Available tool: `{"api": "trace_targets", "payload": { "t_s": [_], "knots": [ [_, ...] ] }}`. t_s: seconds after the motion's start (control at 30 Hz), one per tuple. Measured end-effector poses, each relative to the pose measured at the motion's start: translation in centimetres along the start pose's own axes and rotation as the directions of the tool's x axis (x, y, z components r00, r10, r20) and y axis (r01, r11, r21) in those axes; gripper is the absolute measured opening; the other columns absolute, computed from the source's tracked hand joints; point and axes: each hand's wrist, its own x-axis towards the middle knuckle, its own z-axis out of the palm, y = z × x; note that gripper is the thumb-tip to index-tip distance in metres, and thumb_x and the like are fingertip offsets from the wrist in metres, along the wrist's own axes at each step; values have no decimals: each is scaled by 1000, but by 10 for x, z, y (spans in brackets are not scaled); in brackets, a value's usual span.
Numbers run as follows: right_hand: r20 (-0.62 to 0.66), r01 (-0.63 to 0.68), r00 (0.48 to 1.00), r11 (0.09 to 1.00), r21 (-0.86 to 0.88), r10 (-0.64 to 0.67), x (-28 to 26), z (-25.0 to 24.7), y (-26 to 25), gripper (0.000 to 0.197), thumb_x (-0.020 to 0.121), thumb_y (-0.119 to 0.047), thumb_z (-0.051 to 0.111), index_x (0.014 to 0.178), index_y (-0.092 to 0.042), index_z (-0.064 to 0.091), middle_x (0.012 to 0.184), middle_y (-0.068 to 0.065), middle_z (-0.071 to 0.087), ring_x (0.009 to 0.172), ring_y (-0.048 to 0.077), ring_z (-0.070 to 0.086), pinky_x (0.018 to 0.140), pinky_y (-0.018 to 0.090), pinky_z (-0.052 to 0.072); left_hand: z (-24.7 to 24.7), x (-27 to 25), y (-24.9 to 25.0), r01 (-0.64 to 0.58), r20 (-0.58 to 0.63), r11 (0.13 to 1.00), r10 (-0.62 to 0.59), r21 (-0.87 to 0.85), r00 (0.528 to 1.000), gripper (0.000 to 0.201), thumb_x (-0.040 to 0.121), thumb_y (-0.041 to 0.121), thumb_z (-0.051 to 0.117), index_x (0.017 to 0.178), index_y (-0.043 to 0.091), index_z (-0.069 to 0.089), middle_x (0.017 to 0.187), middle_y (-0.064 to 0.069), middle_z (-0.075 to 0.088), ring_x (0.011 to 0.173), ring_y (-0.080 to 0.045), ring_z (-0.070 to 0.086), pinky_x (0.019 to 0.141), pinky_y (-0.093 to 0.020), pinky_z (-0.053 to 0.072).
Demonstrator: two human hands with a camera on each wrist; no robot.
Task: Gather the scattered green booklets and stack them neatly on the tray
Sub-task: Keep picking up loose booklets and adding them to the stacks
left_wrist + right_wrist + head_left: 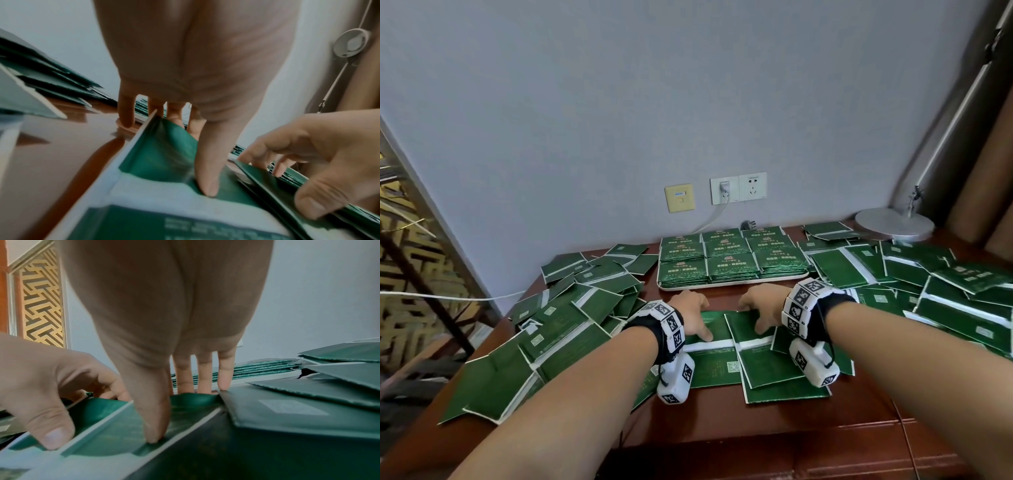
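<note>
Both hands (724,313) pinch booklets' (722,353) far edges; bare table (722,298) before tray (732,283).

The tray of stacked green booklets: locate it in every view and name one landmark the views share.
Head view: the white tray lies at the table's back centre, beyond both hands, loaded with stacked booklets.
Left wrist view: only slivers of the stacks show between the left hand's fingers.
Right wrist view: stack edges show behind the right hand's fingers.
Shared landmark: the pale grey wall behind the table.
</note>
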Motion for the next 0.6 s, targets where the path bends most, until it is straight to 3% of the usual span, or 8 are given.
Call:
{"api": "trace_targets", "payload": {
  "t_s": [0.13,0.23,0.33,0.47,0.6],
  "knots": [
    [-48,-18,999,1000,11,19,2,-3,1,38,77,-18,75,113,-11,64,108,3,65,95,22,60,79,30,50,-4,0,5,-27,-38,999,29,38,999,51,76,19,80,122,11,60,118,-1,60,108,-22,59,96,-32,48],
    [-125,-37,991,999,39,42,5,-6,4,21,78,-18,74,96,-12,63,94,4,64,86,23,59,70,28,46,-12,-2,5,-6,-115,1000,9,27,993,25,83,7,69,106,16,65,109,-1,64,100,-20,62,92,-34,52],
    [-215,-45,975,996,74,60,7,-12,1,22,79,-21,73,98,-13,65,94,4,66,87,23,62,71,28,48,-29,-8,-2,27,-181,999,-21,34,983,27,83,-2,60,104,15,64,106,-1,64,96,-20,62,87,-33,53],
    [-292,-37,954,995,90,62,13,-20,-10,14,83,-19,66,97,-17,65,95,1,67,88,20,63,80,34,54,-51,-22,-19,76,-242,995,-57,71,969,19,82,0,57,96,12,60,101,-5,64,90,-23,62,79,-31,52],
    [-319,6,948,998,66,16,18,-27,-24,15,85,-10,59,97,-17,60,96,1,63,87,20,59,75,29,49,-57,-37,-35,123,-289,989,-93,86,953,21,79,-2,54,86,18,52,88,-2,57,78,-22,56,72,-32,50]
  ]
}}
